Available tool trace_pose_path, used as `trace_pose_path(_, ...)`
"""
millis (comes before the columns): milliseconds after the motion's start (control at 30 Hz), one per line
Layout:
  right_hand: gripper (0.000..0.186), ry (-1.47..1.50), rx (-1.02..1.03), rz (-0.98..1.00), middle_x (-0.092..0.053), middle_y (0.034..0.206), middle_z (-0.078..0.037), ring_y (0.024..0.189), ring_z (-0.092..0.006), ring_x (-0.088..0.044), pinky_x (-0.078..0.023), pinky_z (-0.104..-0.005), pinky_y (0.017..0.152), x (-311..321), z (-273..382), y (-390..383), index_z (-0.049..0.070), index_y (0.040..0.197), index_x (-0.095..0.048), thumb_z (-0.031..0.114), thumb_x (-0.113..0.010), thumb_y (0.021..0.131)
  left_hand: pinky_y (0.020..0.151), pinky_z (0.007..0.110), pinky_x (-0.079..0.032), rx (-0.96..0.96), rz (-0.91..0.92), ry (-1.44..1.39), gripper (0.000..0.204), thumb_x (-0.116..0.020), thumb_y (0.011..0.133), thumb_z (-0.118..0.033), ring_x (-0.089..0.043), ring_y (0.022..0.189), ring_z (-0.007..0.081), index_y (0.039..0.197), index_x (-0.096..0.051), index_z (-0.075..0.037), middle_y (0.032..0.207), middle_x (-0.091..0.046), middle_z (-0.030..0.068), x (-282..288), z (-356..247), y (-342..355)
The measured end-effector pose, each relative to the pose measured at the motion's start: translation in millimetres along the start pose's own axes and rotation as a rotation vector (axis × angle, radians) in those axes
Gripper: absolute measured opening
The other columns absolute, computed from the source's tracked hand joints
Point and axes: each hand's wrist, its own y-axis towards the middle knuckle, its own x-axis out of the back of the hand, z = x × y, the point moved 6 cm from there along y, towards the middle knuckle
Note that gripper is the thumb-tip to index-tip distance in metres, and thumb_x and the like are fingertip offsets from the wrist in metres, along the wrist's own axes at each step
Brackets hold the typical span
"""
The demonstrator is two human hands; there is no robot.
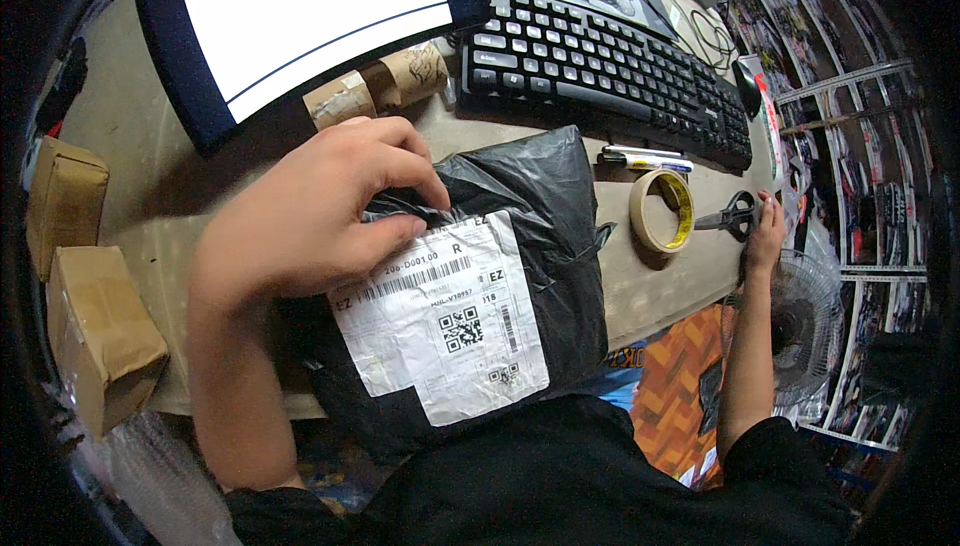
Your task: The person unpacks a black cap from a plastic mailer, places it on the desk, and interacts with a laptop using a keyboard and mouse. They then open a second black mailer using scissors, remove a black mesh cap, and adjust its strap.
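A black plastic mailing bag (pixel 560 246) with a white shipping label (pixel 470 336) lies tilted at the front edge of the table, against my body. My left hand (pixel 340 196) is closed on its upper left part, thumb and fingers pinching the plastic just above the label. Far to the right, at the table's edge, my right hand (pixel 766 231) has its fingers on the black handles of a pair of scissors (pixel 738 216). The blades point left, toward a roll of masking tape (pixel 661 210). Beyond the tape lie marker pens (pixel 645 160).
A black keyboard (pixel 610 71) and a monitor (pixel 310 26) stand behind the bag, with small cardboard pieces (pixel 375 91) below the screen. Two brown boxes (pixel 105 331) sit at the left. A fan (pixel 795 326) and filled shelves (pixel 850 146) are to the right.
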Motion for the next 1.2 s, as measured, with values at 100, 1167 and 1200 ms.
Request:
trace_pose_path(100,0.026,0.029,0.114,-0.164,-0.062,0.117,-0.013,0.111,-0.0264,-0.057,-0.042,-0.0361,0.099,12,21,-9,-0.003,0.11,-0.063,0.016,-0.049,0.099,0.087,0.036,-0.047,0.06,0.002,-0.064,0.027,-0.072,0.074,-0.011,-0.06,0.098,0.0297,0.098,-0.067,0.0,0.1,-0.061,0.0137,3,4,1)
trace_pose_path(1167,0.052,0.151,0.676,0.844,-0.057,0.113,-0.014,0.102,-0.0332,-0.055,-0.048,-0.0407,0.09,-118,421,-193,0.007,0.121,-0.058,0.02,-0.078,0.075,0.061,0.032,-0.05,0.206,0.012,0.034,0.032,-0.08,0.071,-0.022,-0.062,0.064,0.0196,0.085,-0.065,0.002,0.07,-0.064,0.0128,15,10,-14)
trace_pose_path(1200,0.052,0.158,0.673,0.839,-0.057,0.113,-0.014,0.103,-0.0333,-0.055,-0.048,-0.0408,0.09,-118,420,-193,0.007,0.121,-0.058,0.02,-0.078,0.075,0.061,0.032,-0.05,0.209,0.002,0.03,0.032,-0.08,0.071,-0.022,-0.062,0.064,0.02,0.087,-0.065,0.002,0.07,-0.065,0.0129,15,10,-14)
